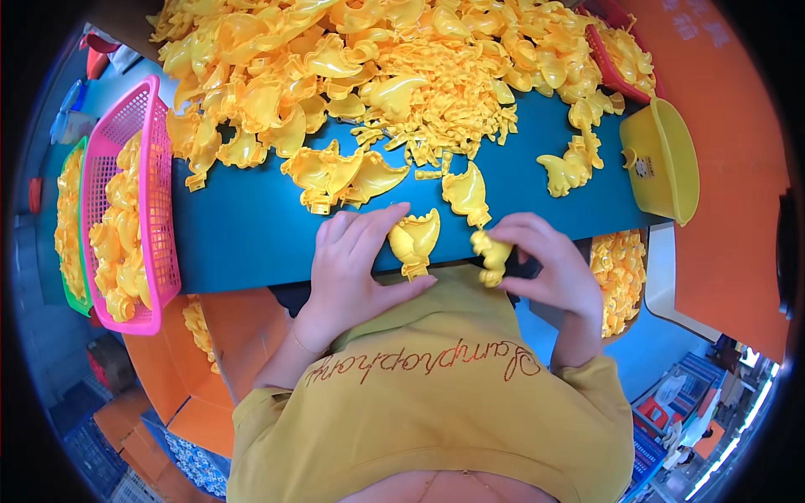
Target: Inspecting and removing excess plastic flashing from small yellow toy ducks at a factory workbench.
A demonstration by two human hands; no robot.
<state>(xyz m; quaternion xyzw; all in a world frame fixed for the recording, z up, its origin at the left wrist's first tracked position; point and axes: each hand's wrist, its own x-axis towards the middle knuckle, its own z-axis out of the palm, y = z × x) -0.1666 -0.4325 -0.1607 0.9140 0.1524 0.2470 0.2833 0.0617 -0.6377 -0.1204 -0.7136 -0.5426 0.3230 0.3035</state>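
At the near edge of the blue-green table, my left hand (348, 264) has its thumb and fingers around a hollow yellow plastic shell (414, 238), pinching it at its left side. My right hand (558, 272) grips a small, lumpy yellow plastic piece (491, 258) between thumb and fingers, just right of that shell. Another curved yellow shell (466, 193) lies just above it on the table. Farther left rest several joined yellow half shells (335, 174). Small yellow strips (432, 174) lie between these and the big pile.
A heap of yellow shells (260, 84) and small yellow parts (453, 96) covers the far table. Pink basket (155, 210) stands left; yellow bin (671, 159) and red basket (605, 67) stand right. Loose yellow pieces (577, 163) lie near the bin. An orange carton (189, 360) sits below.
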